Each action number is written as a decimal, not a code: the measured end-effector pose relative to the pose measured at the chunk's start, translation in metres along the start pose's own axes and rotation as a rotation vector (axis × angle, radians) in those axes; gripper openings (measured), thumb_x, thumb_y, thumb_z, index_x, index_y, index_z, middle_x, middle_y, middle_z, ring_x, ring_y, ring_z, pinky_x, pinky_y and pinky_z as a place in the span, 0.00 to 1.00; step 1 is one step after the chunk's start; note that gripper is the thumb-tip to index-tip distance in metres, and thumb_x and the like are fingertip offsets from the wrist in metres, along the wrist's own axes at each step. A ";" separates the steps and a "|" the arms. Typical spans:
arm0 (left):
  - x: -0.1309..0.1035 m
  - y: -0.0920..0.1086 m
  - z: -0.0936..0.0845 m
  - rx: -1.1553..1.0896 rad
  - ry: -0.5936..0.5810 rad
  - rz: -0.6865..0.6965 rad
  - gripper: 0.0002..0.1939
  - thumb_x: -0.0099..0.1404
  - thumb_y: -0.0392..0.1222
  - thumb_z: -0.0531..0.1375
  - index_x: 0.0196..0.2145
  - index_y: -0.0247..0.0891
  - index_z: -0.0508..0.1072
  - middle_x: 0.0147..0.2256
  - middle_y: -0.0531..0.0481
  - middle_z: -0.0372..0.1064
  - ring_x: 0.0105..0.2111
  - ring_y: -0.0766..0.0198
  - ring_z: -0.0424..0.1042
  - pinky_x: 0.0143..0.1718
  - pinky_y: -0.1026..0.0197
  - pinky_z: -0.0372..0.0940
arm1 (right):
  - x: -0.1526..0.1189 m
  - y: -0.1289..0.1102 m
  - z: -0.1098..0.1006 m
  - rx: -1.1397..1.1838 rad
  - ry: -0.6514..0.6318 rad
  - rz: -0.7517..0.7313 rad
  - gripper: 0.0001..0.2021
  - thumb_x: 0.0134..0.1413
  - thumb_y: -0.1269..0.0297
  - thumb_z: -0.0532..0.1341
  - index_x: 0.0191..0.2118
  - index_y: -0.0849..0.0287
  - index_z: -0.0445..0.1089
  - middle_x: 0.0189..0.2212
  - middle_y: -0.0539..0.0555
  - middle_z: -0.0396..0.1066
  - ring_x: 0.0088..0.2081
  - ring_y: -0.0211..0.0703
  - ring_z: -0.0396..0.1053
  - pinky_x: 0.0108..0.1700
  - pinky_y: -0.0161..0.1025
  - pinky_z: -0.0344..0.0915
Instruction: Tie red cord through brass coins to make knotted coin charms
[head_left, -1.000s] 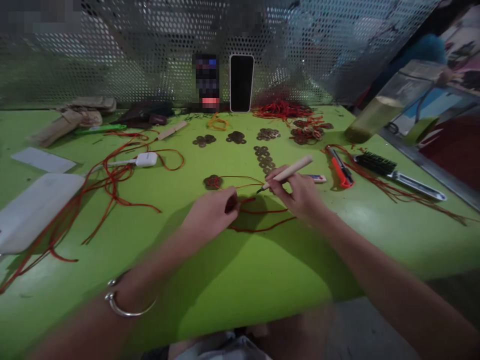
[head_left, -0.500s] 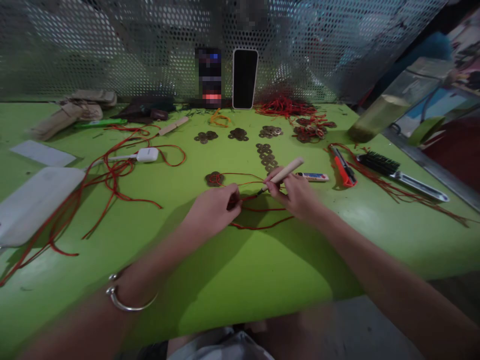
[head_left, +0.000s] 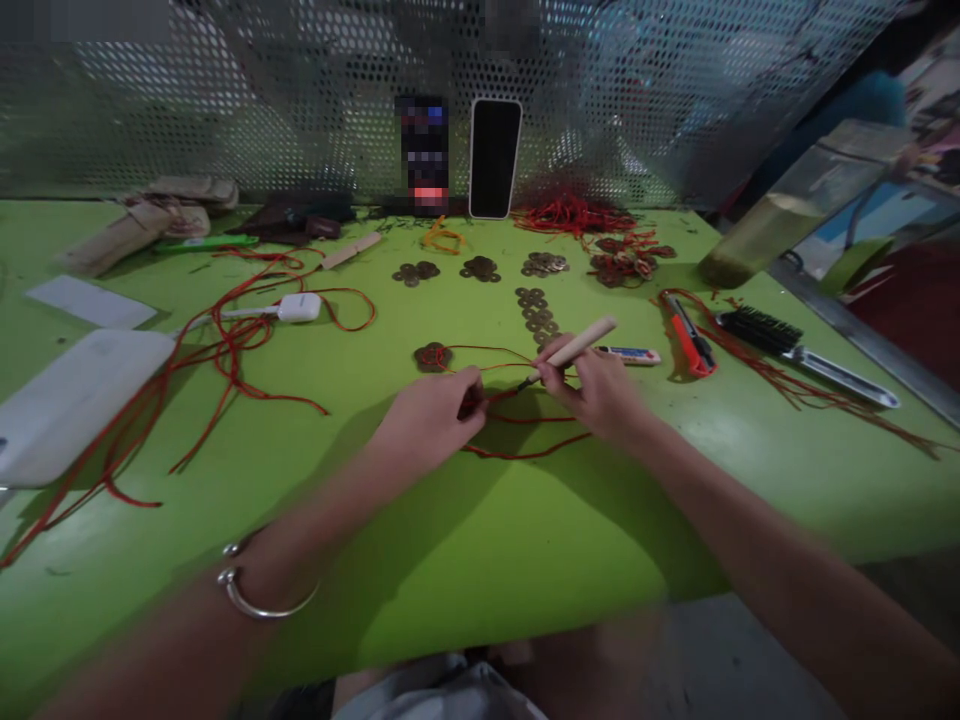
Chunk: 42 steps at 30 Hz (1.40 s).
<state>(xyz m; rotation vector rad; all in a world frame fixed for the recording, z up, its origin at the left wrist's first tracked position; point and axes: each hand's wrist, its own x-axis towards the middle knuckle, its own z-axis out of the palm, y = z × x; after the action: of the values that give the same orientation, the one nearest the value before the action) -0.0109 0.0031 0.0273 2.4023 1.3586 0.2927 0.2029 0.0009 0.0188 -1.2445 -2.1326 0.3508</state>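
My left hand [head_left: 435,412] is closed on a red cord [head_left: 504,396], thumb and fingers pinched together; the exact grip is partly hidden. In my right hand [head_left: 592,382] is a slim tool with a pale wooden handle [head_left: 581,340], held like a pen. Its thin dark tip points down and left at the cord beside my left fingers. Whether the tip touches the cord I cannot tell. A flower-shaped cluster of old coins [head_left: 433,357] with thin red thread on it lies just beyond my left hand. More red cord loops on the table below both hands.
Coin clusters [head_left: 480,268] and a coin strip [head_left: 537,314] lie behind my hands. To the right are a glue tube [head_left: 631,356], a red box cutter [head_left: 691,345], a hairbrush [head_left: 810,360] and a tilted bottle [head_left: 795,210]. Two phones, one a white-edged phone [head_left: 495,158], stand at the back.
The whole view has shifted slightly, so things sit a little further right. Both hands keep nearly the same pose, and the tool still points at the cord.
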 end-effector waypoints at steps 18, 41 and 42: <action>0.000 0.000 0.000 -0.005 0.009 0.015 0.04 0.60 0.39 0.54 0.32 0.38 0.67 0.27 0.51 0.70 0.25 0.63 0.67 0.25 0.63 0.56 | 0.001 -0.007 -0.003 -0.088 0.037 -0.025 0.14 0.61 0.60 0.51 0.32 0.63 0.67 0.29 0.57 0.72 0.24 0.39 0.68 0.27 0.36 0.64; 0.001 0.000 0.000 -0.010 0.010 0.001 0.04 0.60 0.40 0.54 0.31 0.38 0.67 0.27 0.51 0.70 0.24 0.64 0.67 0.24 0.63 0.55 | 0.003 -0.006 0.001 -0.027 0.025 0.011 0.11 0.60 0.61 0.53 0.31 0.63 0.65 0.27 0.55 0.70 0.24 0.39 0.67 0.27 0.36 0.62; 0.001 0.000 0.000 -0.006 0.013 0.001 0.04 0.60 0.40 0.54 0.32 0.38 0.67 0.27 0.51 0.70 0.25 0.64 0.67 0.24 0.63 0.55 | 0.003 -0.006 0.001 -0.024 0.022 0.008 0.11 0.60 0.61 0.53 0.31 0.63 0.65 0.27 0.55 0.71 0.24 0.38 0.66 0.27 0.36 0.62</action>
<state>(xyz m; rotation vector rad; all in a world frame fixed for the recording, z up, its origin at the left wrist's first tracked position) -0.0106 0.0037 0.0270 2.4004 1.3601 0.3125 0.1975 0.0006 0.0226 -1.2648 -2.1197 0.3138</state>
